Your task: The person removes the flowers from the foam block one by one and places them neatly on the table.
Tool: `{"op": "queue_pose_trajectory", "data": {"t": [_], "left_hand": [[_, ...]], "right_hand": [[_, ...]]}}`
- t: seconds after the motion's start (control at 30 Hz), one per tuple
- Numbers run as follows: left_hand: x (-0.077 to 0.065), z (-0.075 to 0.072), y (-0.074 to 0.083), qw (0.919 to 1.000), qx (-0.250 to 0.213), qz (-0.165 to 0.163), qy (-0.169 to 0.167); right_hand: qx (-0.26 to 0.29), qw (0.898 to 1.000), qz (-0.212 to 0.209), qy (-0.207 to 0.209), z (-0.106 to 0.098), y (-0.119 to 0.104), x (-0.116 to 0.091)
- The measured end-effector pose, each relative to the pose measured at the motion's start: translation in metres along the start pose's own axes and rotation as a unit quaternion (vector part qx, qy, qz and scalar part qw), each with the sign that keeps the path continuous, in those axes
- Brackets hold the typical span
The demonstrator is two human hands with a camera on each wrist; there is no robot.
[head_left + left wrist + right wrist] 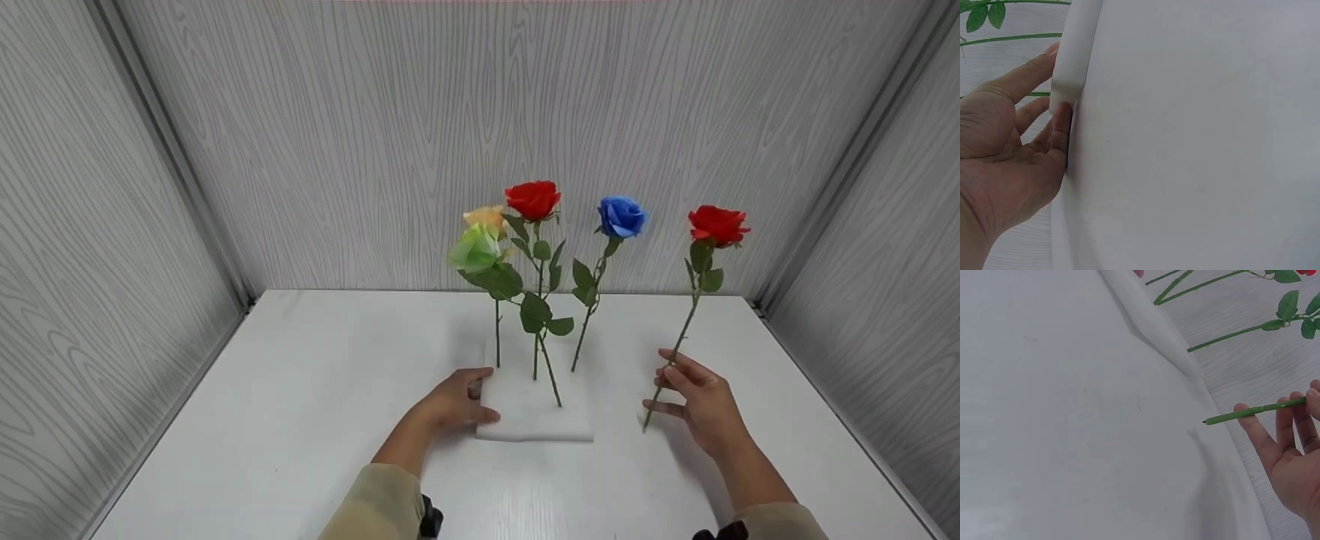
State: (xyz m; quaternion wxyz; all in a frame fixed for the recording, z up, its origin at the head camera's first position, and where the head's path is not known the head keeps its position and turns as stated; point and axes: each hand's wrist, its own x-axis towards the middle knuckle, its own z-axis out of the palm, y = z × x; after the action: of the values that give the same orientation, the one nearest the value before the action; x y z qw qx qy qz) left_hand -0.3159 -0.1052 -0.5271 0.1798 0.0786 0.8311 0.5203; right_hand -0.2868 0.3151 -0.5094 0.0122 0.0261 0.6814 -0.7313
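Observation:
A white block [517, 420], which looks like foam, lies on the table, with several artificial roses standing in it. These are a red rose [533, 201], a blue rose [622, 217], a green rose [475, 249] leaning to the left, and a yellow rose [484, 217] partly behind the green one. My left hand [454, 401] holds the block by its left side, thumb and fingers against its edge. To the right of the block, my right hand [701, 401] pinches the stem of another red rose [718, 226]. That rose is tilted, bloom up, and its stem end [1213, 420] hangs free.
The white table [322, 375] is bounded by a grey wood-grain back wall [360, 150] and side walls on the left [90, 262] and right [885, 225]. Bare tabletop separates the block from the right hand.

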Motion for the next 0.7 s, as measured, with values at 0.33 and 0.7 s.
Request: {"op": "queue_pose_trajectory", "data": {"t": [0.33, 0.7], "left_hand": [[-0.001, 0.000, 0.000, 0.9997, 0.021, -0.007, 0.011], [-0.001, 0.000, -0.002, 0.9997, 0.021, -0.001, 0.012]], "right_hand": [[-0.025, 1.000, 0.001, 0.001, -0.023, -0.001, -0.002], [-0.074, 0.997, -0.003, -0.003, -0.048, -0.003, -0.005]]}}
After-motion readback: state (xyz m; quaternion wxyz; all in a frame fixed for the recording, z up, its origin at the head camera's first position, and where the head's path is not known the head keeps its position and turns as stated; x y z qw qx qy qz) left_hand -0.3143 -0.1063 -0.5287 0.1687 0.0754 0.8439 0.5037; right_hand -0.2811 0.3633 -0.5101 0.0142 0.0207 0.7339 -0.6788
